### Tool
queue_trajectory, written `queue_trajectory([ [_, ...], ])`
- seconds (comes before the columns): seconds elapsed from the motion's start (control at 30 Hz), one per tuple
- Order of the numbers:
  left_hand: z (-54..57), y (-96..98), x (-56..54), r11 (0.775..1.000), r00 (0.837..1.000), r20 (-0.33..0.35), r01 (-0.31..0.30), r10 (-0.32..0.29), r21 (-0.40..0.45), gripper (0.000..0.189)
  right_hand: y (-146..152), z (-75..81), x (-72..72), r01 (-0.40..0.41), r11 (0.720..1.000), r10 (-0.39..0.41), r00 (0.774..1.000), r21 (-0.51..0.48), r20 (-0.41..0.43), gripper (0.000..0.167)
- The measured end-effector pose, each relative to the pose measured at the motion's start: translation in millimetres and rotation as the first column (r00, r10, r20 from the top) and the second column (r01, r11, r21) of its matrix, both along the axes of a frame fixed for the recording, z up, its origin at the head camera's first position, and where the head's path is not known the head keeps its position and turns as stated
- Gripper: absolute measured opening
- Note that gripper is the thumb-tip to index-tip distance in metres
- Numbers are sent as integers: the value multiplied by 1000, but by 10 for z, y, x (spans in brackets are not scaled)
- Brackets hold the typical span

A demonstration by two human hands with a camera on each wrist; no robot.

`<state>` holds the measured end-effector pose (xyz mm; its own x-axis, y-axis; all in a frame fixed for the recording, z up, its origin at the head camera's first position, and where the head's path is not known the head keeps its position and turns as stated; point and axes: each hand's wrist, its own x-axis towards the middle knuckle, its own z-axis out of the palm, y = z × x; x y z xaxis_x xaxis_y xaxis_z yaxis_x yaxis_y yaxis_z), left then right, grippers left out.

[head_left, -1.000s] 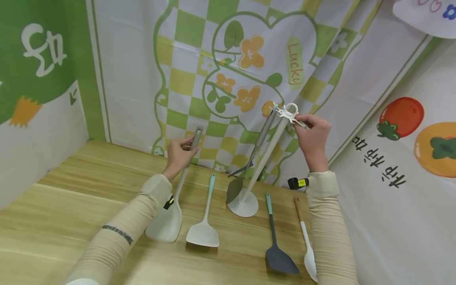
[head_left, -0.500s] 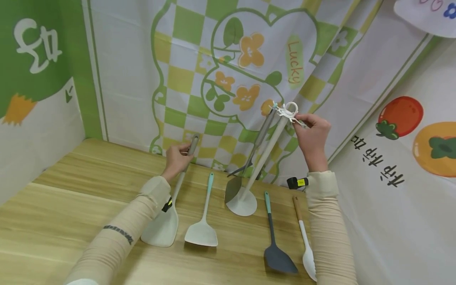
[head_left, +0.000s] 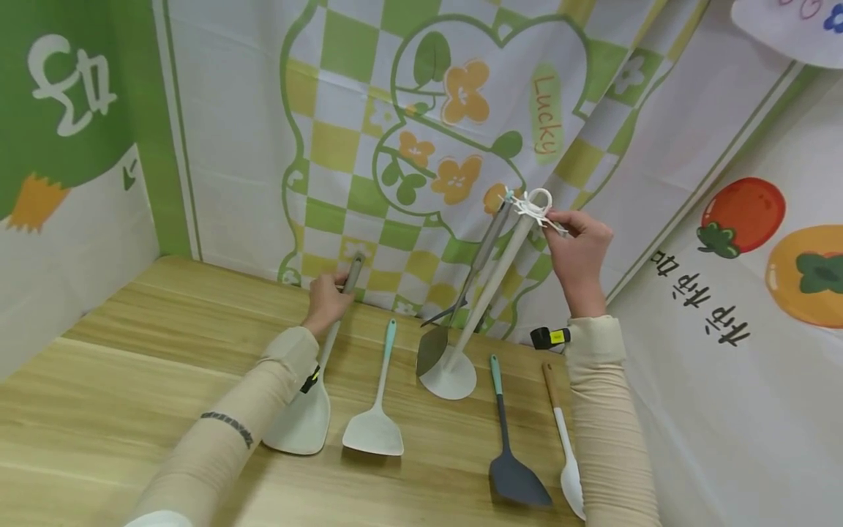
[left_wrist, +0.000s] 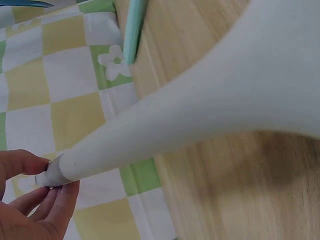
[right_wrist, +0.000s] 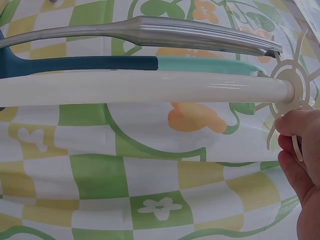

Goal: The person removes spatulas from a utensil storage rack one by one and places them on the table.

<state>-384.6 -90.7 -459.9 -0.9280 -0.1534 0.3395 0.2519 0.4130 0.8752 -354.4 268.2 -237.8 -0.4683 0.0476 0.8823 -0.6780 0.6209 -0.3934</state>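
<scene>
My left hand grips the grey handle end of a large cream spatula; the handle points up toward the cloth, and the broad blade is low, partly behind my sleeve. In the left wrist view, the thumb and fingers pinch that grey end. With my right hand I pinch a hook on the top of a white utensil stand, which leans in the head view. From its hooks hang a metal spatula and a dark blue utensil with a mint handle.
On the wooden table lie a cream spatula with a mint handle, a dark grey spatula and a white spoon with a wooden handle. A checked cloth hangs close behind the stand.
My left hand has lowered the large cream spatula a little and shifted it slightly left. The right hand keeps its place on the stand's hook.
</scene>
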Motion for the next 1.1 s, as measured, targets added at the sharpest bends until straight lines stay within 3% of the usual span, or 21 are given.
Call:
queue_trajectory([
  [0.2, -59, 19, -12, 999, 999, 50, -12, 14, -46, 43, -6, -3, 6, -25, 1000, 25, 1000, -18, -3, 3],
  [0.7, -238, 16, -117, 992, 994, 105, -5, 18, -123, 27, -23, 11, 0, -49, 998, 50, 999, -50, 13, 4],
  [0.9, -296, -12, -91, 991, 985, 173, 23, 0, -133, 24, -29, 10, 14, -70, 996, 70, 998, -50, 3, 4],
  [1.1, -303, -25, -81, 991, 983, 184, 36, -11, -132, 13, -38, 11, 8, -41, 998, 42, 999, -49, 3, 3],
])
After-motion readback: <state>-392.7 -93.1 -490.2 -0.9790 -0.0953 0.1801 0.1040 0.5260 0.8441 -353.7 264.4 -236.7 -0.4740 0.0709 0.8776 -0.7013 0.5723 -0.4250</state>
